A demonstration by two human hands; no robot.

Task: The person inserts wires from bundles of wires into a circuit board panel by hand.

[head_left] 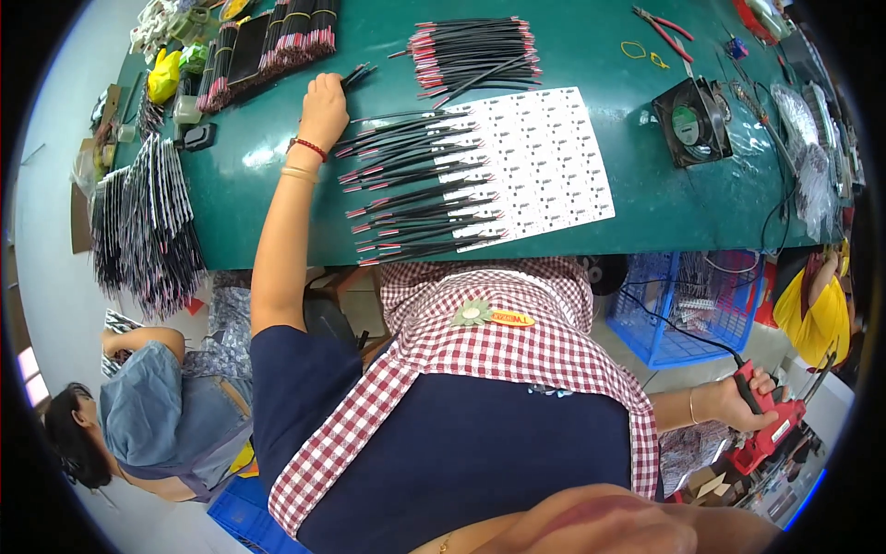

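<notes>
My left hand (325, 106) is closed near the far left of the green table, its fingers around the end of a few short black wires (360, 74). Just to its right, rows of black wires (415, 175) with reddish and bare ends lie fanned across the left part of a white printed sheet (554, 166). Off the table at the lower right, my right hand (749, 403) grips a red corded gun-shaped tool (771, 434). Thin prongs stick out from the tool's far side; its exact kind is unclear.
A black wire pile (475, 60) lies beyond the sheet, with bundled wires (295, 37) at far left. Red-handled pliers (664, 32) and a black fan (692, 123) sit at right. Wires hang over the left edge (148, 222). A blue crate (683, 314) stands below; another person (166, 406) sits left.
</notes>
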